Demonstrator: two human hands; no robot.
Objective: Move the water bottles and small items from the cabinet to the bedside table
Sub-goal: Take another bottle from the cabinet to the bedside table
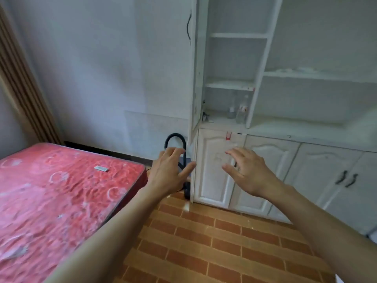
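Two clear water bottles stand in the lowest open compartment of the white cabinet (228, 125): a smaller bottle (232, 111) at the back and a larger bottle with a red label (242, 112) beside it. A small dark item (204, 116) lies at the compartment's left, by the open door (194, 78). My left hand (170, 172) and my right hand (247, 172) are stretched out in front of the lower cabinet doors, fingers spread, holding nothing, well below the bottles. No bedside table is in view.
A bed with a red plastic-wrapped mattress (57, 201) fills the left, with a small white flat object (101, 168) on it. A black looped frame (175, 148) stands between bed and cabinet. The floor is brown tile (204, 242). Upper shelves look bare.
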